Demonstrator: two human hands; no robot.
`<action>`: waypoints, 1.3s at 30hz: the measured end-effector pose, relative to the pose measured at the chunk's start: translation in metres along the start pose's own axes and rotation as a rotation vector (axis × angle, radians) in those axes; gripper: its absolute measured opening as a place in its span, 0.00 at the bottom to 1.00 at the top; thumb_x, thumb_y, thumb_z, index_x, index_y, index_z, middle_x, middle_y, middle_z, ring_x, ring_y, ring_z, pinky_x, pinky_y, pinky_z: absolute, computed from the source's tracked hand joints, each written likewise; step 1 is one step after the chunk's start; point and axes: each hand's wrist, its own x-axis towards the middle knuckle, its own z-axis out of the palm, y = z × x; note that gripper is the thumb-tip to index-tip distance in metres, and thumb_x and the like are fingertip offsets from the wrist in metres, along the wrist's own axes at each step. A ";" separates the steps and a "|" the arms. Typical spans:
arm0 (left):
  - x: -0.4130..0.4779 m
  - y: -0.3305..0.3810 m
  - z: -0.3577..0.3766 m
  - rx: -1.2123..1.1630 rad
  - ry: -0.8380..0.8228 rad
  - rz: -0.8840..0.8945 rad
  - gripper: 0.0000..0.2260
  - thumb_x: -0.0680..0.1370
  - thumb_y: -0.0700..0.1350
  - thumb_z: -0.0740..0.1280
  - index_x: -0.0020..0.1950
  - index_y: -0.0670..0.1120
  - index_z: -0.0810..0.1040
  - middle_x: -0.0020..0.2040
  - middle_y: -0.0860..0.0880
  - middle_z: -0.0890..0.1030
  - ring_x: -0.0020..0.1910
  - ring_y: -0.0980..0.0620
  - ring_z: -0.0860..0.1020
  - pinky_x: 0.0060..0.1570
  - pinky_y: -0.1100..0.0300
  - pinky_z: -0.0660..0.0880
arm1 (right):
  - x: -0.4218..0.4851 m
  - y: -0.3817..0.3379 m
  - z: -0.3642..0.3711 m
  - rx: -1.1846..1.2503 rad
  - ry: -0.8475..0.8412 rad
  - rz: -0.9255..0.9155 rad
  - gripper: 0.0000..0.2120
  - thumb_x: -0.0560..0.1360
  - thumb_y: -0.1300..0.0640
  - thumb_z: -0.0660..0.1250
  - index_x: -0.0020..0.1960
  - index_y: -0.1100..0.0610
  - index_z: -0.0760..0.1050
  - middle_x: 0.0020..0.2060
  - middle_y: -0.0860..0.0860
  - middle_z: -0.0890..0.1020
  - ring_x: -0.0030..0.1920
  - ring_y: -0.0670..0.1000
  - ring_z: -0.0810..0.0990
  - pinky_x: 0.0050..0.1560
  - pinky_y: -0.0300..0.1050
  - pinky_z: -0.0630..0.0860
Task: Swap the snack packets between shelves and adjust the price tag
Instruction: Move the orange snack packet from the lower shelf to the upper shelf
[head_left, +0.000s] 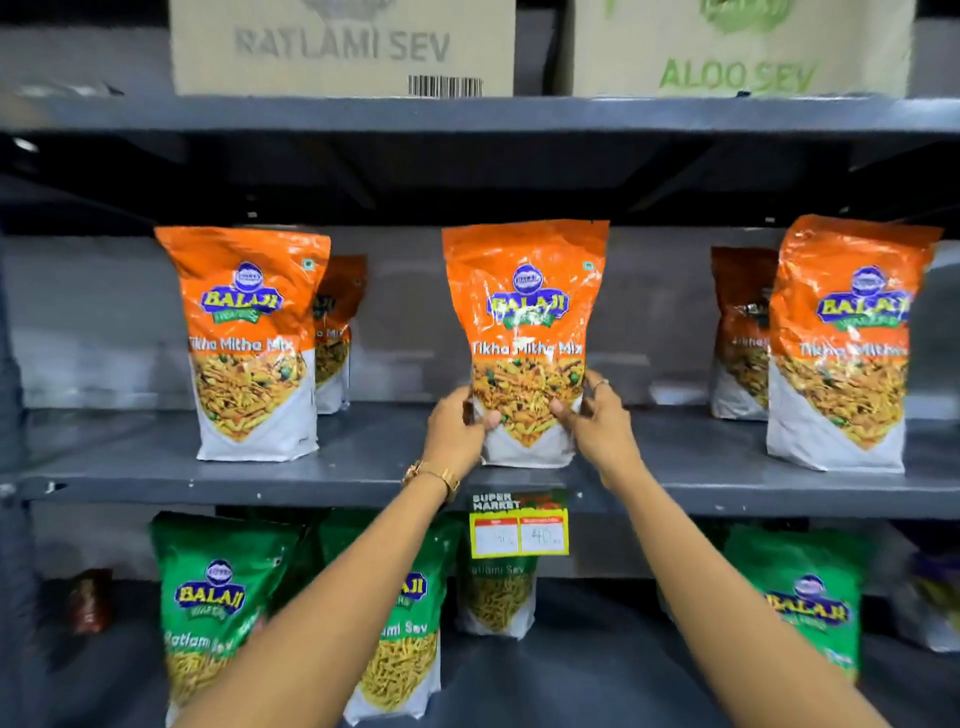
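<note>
While both hands grip its lower part, the middle orange packet (524, 332) stands upright near the front edge of the middle shelf (363, 483), its base on the shelf. The left hand (457, 426) clasps the packet's lower left side, thumb on the front, and wears a gold bracelet (434, 475) at the wrist. The right hand (597, 415) pinches the lower right side, thumb in front and fingers curled round the edge, with a ring on one finger. A second orange packet (249, 338) stands toward the shelf's left end with another partly hidden behind it, and a third (847, 343) stands toward the right end, also with one behind. A yellow price tag (519, 530) hangs from the shelf's front edge just below the held packet; its figures are too blurred to read. On the lower shelf (571, 675) stand green packets (218, 603), left, centre and right. Two cartons (343, 47) sit on the top shelf (467, 111).
</note>
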 end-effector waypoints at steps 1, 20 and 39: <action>0.004 -0.004 0.002 0.000 -0.001 -0.005 0.12 0.74 0.40 0.70 0.57 0.42 0.78 0.57 0.41 0.83 0.57 0.43 0.79 0.57 0.51 0.76 | 0.004 0.003 0.002 -0.015 -0.002 0.011 0.19 0.74 0.59 0.69 0.64 0.52 0.72 0.56 0.52 0.82 0.60 0.56 0.80 0.62 0.59 0.76; 0.025 -0.035 0.010 -0.011 -0.126 -0.046 0.14 0.77 0.42 0.65 0.62 0.43 0.69 0.64 0.44 0.76 0.63 0.43 0.74 0.65 0.46 0.71 | 0.019 0.038 0.014 -0.042 -0.048 0.016 0.26 0.76 0.52 0.66 0.73 0.49 0.63 0.67 0.53 0.77 0.67 0.56 0.75 0.67 0.61 0.72; -0.162 -0.148 -0.013 -0.088 0.503 0.122 0.10 0.77 0.43 0.63 0.58 0.49 0.73 0.54 0.56 0.76 0.53 0.48 0.77 0.55 0.46 0.76 | -0.188 0.074 0.087 -0.011 -0.023 -0.097 0.04 0.76 0.51 0.65 0.45 0.44 0.77 0.37 0.38 0.83 0.40 0.39 0.82 0.44 0.34 0.75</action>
